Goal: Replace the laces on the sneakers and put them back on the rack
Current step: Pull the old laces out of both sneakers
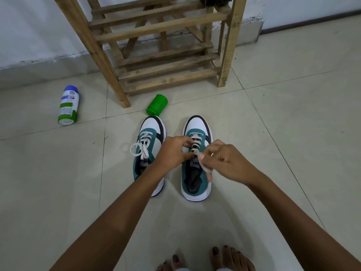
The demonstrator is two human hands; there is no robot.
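- Two sneakers stand side by side on the floor point(273, 153), toes pointing away from me toward the rack point(166, 61).
- The left sneaker point(149, 151) is laced, its white lace tied in a bow point(139, 149) that loops out over its left side.
- The right sneaker point(196, 161) has its lace point(195, 142) threaded across the eyelets; both my hands meet over its tongue.
- My left hand point(172, 151) reaches in from the left, fingers point(187, 142) curled and pinching the lace near the top eyelets.
- My right hand point(220, 161) comes in from the right, thumb and fingers curled round a white lace end point(206, 168) that trails down beside the shoe's opening (how it runs inside my grip I cannot tell).
- The rack is wooden and slatted, standing against the wall just beyond the sneakers; something dark point(214, 0) sits at its top, mostly cut off.
- A green jar point(157, 105) lies on its side between the rack's front leg and the left sneaker's toe.
- A spray can point(68, 107) with a blue cap lies on the floor well to the left.
- My bare toes point(224, 257) show at the bottom edge.
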